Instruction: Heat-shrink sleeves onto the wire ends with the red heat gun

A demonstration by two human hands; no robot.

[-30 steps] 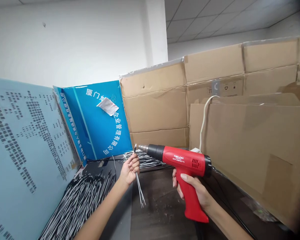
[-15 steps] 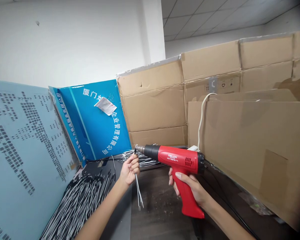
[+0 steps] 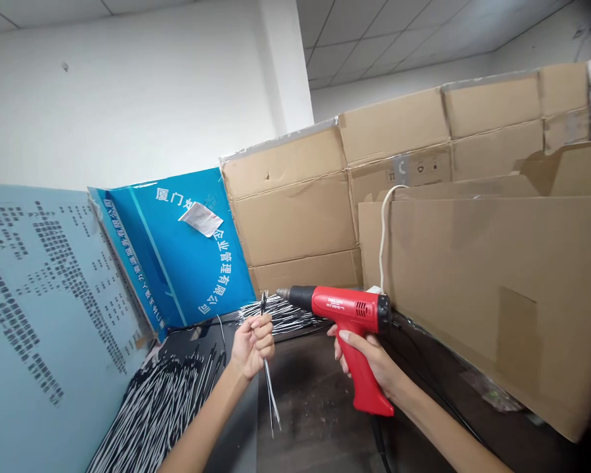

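Note:
My left hand (image 3: 253,343) is closed around a few thin black-and-white wires (image 3: 270,397). Their dark ends stick up above my fist, and the white tails hang below it. A red heat gun (image 3: 345,309) with a black front and metal nozzle is gripped by its handle in my right hand (image 3: 367,358). The nozzle points left at the upper wire ends, with a small gap between them. Behind the nozzle lies a bundle of similar wires (image 3: 295,316). A large pile of black-and-white wires (image 3: 152,407) spreads to the left of my left forearm.
Cardboard panels (image 3: 290,217) wall off the back and right of the dark table (image 3: 315,427). Blue (image 3: 187,256) and pale printed boards (image 3: 39,315) stand at the left. A white cable (image 3: 383,236) hangs over the cardboard; a black cord (image 3: 380,440) leaves the heat gun's handle.
The gap between the heat gun's nozzle and the wire ends has widened. My left hand sits slightly lower, more of the wire tops show, and the view has shifted a little.

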